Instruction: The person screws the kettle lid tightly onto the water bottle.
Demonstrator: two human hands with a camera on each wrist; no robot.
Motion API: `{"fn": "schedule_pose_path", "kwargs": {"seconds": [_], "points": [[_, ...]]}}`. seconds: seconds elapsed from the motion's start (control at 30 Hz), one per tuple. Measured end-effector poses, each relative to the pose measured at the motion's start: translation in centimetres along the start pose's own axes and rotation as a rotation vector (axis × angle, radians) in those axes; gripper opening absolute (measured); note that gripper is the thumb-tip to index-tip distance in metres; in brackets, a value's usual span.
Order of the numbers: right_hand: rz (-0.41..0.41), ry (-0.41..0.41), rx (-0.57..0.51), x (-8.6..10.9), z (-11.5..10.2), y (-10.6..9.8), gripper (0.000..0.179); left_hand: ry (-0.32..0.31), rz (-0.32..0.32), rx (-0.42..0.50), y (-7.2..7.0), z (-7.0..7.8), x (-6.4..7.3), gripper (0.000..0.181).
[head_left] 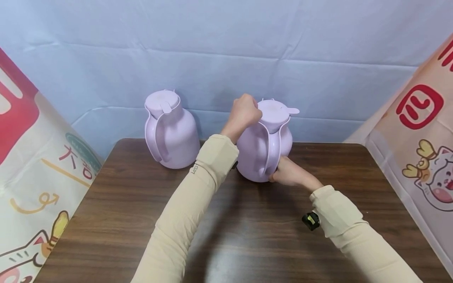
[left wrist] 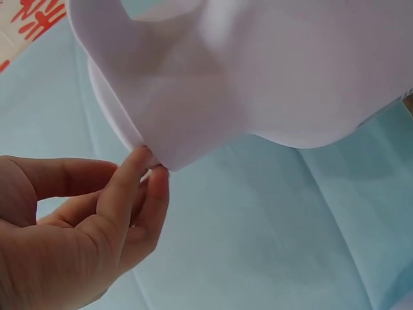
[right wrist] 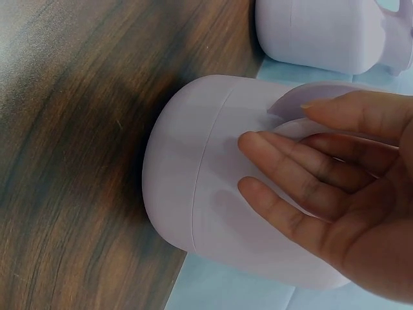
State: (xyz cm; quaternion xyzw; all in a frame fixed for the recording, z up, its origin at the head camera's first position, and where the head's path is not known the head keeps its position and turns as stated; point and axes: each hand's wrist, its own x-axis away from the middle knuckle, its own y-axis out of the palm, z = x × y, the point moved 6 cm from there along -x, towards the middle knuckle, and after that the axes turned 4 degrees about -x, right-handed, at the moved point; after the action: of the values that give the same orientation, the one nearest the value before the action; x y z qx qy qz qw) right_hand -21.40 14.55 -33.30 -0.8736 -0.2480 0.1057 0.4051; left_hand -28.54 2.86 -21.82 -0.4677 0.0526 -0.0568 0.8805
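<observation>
A pale lilac thermal jug (head_left: 251, 153) stands upright on the table, its handle (head_left: 274, 151) facing me. Its lid (head_left: 273, 114) has a tab (head_left: 293, 111) that points right. My left hand (head_left: 245, 114) is at the left side of the lid, and in the left wrist view its curled fingertips (left wrist: 139, 158) pinch the top rim. Low on the handle, my right hand (head_left: 291, 173) holds it with the thumb (right wrist: 352, 111) on one side and the fingers on the other. The left fingertips are hidden in the head view.
A matching lilac jug (head_left: 184, 133) stands to the left, its lid tab over its handle. Both jugs are near the back edge of the dark wooden table (head_left: 269, 236). Behind hangs a pale blue cloth (head_left: 219, 59), with printed cloths (head_left: 424, 165) at the sides.
</observation>
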Motion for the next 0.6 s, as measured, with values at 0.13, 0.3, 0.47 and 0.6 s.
{"fn": "schedule_pose_path", "kwargs": {"seconds": [0.13,0.3,0.47,0.6], "points": [[-0.005,0.010,-0.012,0.01,0.11,-0.03,0.030,-0.006,-0.003,-0.002,0.03,0.36,0.31,0.031],[0.001,0.004,-0.003,0.01,0.09,-0.09,0.027,-0.013,0.003,0.006,-0.01,0.70,0.66,0.033],[0.006,-0.003,0.004,-0.03,0.09,-0.06,0.026,-0.021,0.013,-0.010,0.03,0.78,0.66,0.032],[-0.001,0.001,-0.010,-0.04,0.10,0.05,0.028,-0.021,0.021,-0.031,0.05,0.73,0.66,0.032]]}}
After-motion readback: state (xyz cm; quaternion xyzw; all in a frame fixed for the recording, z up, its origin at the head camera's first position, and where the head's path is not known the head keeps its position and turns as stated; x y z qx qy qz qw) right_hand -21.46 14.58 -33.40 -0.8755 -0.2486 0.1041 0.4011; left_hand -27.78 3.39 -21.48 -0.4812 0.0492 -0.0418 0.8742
